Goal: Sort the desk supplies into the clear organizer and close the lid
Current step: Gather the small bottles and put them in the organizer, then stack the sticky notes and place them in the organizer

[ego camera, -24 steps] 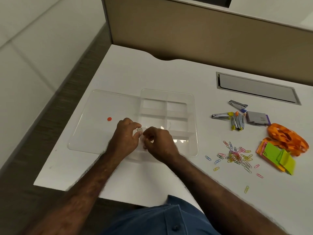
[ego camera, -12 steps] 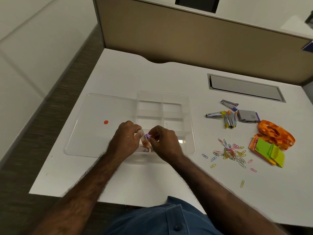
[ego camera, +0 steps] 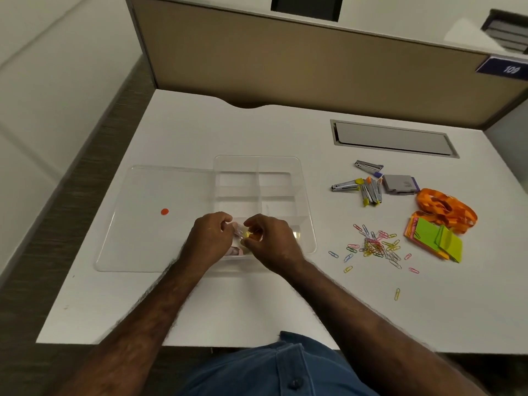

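Observation:
The clear organizer (ego camera: 305, 195) lies on the white desk, its lid (ego camera: 154, 224) flat and open to the left with an orange dot on it. Both hands hover over the organizer's near-left compartment. My left hand (ego camera: 210, 240) and my right hand (ego camera: 271, 241) pinch small pieces between their fingertips; a small yellow item (ego camera: 248, 234) shows between them. Pinkish items (ego camera: 235, 250) lie in that compartment under my left hand. What exactly the fingers hold is too small to tell.
Right of the organizer lie scattered coloured paper clips (ego camera: 374, 247), several nail clippers (ego camera: 367, 188), a grey staple box (ego camera: 398, 184), an orange ribbon (ego camera: 445, 208) and sticky notes (ego camera: 435, 241). A grey cable hatch (ego camera: 391, 138) sits at the back, before a tan partition.
The hands stayed together over the near-left compartment. The item between the fingertips went from orange and purple to yellow. The camera view tilted slightly upward.

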Available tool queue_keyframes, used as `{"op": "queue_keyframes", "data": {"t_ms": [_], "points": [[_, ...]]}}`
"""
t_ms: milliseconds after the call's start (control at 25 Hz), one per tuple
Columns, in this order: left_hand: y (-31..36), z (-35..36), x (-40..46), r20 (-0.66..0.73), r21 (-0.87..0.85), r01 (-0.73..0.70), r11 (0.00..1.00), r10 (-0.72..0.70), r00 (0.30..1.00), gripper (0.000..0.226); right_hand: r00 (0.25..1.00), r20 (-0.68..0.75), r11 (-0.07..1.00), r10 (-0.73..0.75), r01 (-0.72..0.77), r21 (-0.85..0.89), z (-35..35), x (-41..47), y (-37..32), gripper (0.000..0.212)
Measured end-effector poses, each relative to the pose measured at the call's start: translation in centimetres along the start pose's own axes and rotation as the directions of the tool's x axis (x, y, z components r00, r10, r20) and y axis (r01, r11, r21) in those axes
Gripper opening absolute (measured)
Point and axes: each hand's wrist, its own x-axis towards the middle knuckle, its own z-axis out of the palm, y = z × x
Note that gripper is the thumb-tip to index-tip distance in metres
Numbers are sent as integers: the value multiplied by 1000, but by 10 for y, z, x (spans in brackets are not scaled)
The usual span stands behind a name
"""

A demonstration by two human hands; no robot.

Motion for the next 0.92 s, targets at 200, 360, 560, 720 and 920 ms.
{"op": "queue_keyframes", "data": {"t_ms": [200,360,560,720,920], "points": [[7,9,-1,-58,86,4,996,1,998,39,998,-49,999,-28,30,39,-14,-12,16,33],[33,22,-4,-103,43,-77,996,81,991,35,990,-143,993,-12,28,111,-42,-24,43,30],[88,65,-14,-118,-21,-276,961,272,955,22,956,-277,984,96,-49,171,-98,-47,109,31],[140,119,-22,-28,-76,-336,939,335,942,16,892,-357,949,279,-199,244,-154,-72,179,33],[198,193,-28,147,-114,-378,919,392,908,13,806,-435,915,402,-330,233,-219,-100,263,48]]}}
